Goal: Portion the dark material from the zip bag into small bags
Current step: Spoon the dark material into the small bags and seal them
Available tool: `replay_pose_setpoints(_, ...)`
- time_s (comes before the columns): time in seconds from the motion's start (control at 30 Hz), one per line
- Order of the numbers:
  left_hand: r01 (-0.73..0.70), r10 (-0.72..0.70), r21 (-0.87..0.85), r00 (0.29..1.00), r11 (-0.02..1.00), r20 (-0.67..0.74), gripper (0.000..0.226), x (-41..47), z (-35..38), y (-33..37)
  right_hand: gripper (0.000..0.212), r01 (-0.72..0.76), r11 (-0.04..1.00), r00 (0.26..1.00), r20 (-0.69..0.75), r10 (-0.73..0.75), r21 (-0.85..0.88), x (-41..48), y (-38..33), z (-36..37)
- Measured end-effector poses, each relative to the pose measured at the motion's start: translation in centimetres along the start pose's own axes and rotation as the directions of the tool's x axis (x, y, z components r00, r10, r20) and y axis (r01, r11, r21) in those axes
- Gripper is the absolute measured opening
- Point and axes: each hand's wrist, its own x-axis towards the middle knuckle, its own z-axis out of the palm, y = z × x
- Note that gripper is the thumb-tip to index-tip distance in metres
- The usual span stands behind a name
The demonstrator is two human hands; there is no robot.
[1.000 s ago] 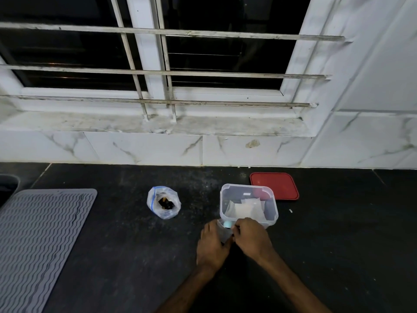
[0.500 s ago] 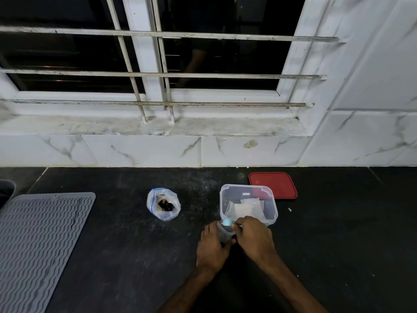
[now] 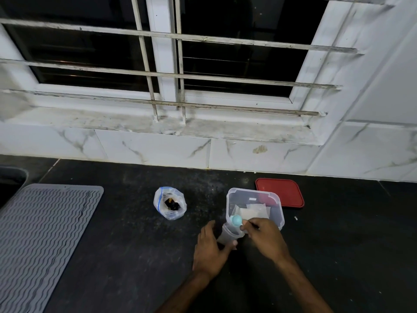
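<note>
While the zip bag (image 3: pixel 168 213), crinkled clear plastic rolled open around dark lumps (image 3: pixel 172 204), stands on the speckled black tabletop (image 3: pixel 126 256) left of both hands, the left hand (image 3: pixel 211 247) curls round a small clear bag (image 3: pixel 229 233) and the right hand (image 3: pixel 265 237) pinches what looks like a round teal scoop (image 3: pixel 236 220) at its mouth.

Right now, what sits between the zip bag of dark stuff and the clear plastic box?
Nothing: in the head view only bare, speckled dark counter separates the zip bag from the clear box.
</note>
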Motion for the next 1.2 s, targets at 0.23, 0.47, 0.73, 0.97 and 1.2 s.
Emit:
replay_pose_setpoints(0.23, 0.050, -0.203, -0.334, 0.874, 0.941, -0.442, 0.057, 1.3, -5.0, -2.5, 0.027, 0.166, 0.986, 0.985, 0.054, -0.166, -0.007, 2.0, -5.7, 3.2)
replay_pose_setpoints(0.47, 0.314, -0.520, -0.490, 0.771, 0.813, -0.369, 0.057, 5.0, -8.5, -7.6, 0.030, 0.342, 0.827, 0.939, 0.184, -0.289, -0.447, 5.3, -12.4, 11.3)
replay_pose_setpoints(0.73, 0.357, -0.478, -0.412, 0.846, 0.838, -0.238, 0.047, 8.1, -9.2, -9.5, 0.033, 0.324, 0.674, 0.924, 0.375, -0.074, -0.664, 9.8, -14.7, 15.6)
replay_pose_setpoints(0.97, 0.362, -0.462, -0.378, 0.860, 0.852, -0.217, 0.020, 9.7, -10.1, -8.4, 0.030, 0.202, 0.767, 0.949, 0.317, 0.001, -0.609, 11.0, -13.4, 16.8)
replay_pose_setpoints(1.2, 0.280, -0.373, -0.385, 0.908, 0.880, -0.191, 0.008, 9.4, -10.3, -8.7, 0.029, 0.049, 0.907, 0.967, 0.247, 0.062, -0.417, 11.8, -11.6, 17.1)
